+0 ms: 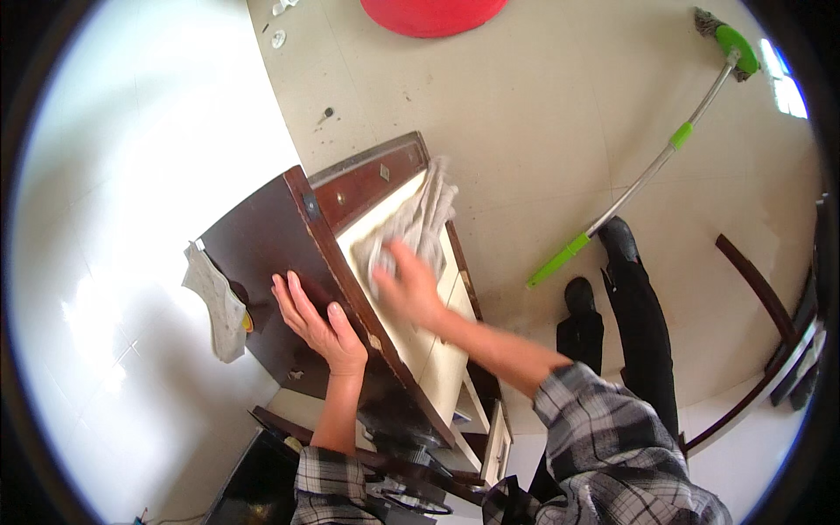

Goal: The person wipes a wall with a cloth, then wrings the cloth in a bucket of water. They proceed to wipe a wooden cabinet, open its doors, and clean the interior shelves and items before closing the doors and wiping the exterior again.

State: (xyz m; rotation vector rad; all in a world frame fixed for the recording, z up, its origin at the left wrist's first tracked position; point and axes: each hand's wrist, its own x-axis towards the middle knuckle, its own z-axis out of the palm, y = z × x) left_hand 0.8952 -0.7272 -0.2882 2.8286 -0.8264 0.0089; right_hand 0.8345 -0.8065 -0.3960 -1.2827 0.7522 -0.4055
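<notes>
My left hand [321, 328] rests on the dark brown wooden top [262, 216] of a cabinet, fingers apart and holding nothing. My right hand [412, 289], blurred by motion, has hold of a crumpled grey cloth [426, 223] against the cabinet's cream-coloured side [433, 367]. Beyond the cloth is a reddish-brown panel [367, 185] with small metal fittings. The cabinet's brown front edge [354, 298] shows chipped patches. A second, greyish cloth [216, 305] hangs over the far edge of the top, left of my left hand.
A mop [643, 184] with a green handle and head lies across the tiled floor, by my shoes [617, 239]. A red round object [433, 16] stands at the top. A drawer [495, 446] sticks out below. Curved dark wooden pieces [755, 282] are at right. Small debris [329, 112] dots the floor.
</notes>
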